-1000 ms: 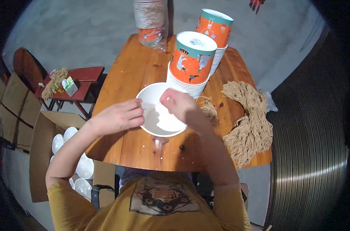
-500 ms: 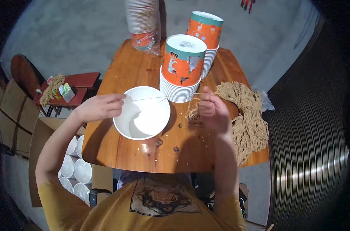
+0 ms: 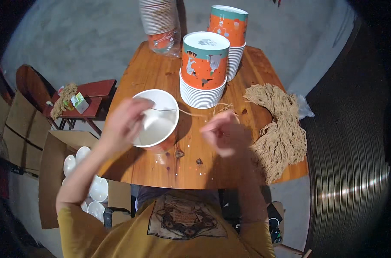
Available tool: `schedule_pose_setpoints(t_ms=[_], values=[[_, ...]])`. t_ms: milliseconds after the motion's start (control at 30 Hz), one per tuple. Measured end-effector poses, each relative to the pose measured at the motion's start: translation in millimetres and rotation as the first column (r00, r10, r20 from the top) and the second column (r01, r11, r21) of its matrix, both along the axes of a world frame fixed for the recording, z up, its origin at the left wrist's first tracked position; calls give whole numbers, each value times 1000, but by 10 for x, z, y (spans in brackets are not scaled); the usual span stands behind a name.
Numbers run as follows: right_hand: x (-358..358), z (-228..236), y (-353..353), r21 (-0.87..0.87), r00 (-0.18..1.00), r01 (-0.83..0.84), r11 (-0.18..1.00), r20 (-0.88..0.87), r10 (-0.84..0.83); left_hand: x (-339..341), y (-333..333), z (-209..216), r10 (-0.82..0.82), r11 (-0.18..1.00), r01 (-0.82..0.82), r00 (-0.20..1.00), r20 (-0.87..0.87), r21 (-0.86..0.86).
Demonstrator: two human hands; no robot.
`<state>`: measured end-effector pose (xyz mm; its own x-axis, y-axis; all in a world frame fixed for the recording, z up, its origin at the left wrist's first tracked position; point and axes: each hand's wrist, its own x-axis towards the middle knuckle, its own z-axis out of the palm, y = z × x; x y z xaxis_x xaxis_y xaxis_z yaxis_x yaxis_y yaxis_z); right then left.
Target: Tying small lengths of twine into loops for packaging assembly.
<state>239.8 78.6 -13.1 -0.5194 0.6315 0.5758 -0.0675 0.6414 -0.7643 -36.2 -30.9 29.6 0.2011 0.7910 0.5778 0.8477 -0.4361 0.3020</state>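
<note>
My left hand (image 3: 128,122) is closed in a pinch on one end of a thin tan string (image 3: 184,112). This string runs to the right across a white-lined paper bucket (image 3: 156,133), and its other end hangs free near my right hand (image 3: 227,134). The bucket stands mouth up, with some orange outer wall showing below its rim. My right hand is over the table, right of the bucket, its fingers smeared by motion. Beyond it lie a few loose loops of string (image 3: 224,107). A thick tan bundle of string (image 3: 281,129) covers the table's right side.
Stacks of upside-down orange and green paper buckets (image 3: 204,69) stand at the back of the wooden table (image 3: 154,77), one wrapped in clear plastic (image 3: 165,41). A cardboard box (image 3: 53,172) with white buckets is at lower left. A small red table (image 3: 98,92) holds more string.
The string, formerly stretched between both hands, now hangs from my left hand only. My right hand has moved down and left. The bucket now shows its orange side.
</note>
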Motion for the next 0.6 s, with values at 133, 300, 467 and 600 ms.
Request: schedule_pose_setpoints(t_ms=[133,300,467,600], values=[[-246,82,-272,189,997,76,979,7,-79,807,-262,29,41,936,169,820,572,-309],[-270,68,-319,271,990,140,952,-6,-144,891,-192,-38,263,763,415,500,825,-495],[-252,70,-300,361,991,129,924,-17,-132,849,-240,-70,228,788,365,574,786,-495],[-276,43,-294,393,989,139,909,-8,-147,891,-264,14,333,718,585,187,924,-377]])
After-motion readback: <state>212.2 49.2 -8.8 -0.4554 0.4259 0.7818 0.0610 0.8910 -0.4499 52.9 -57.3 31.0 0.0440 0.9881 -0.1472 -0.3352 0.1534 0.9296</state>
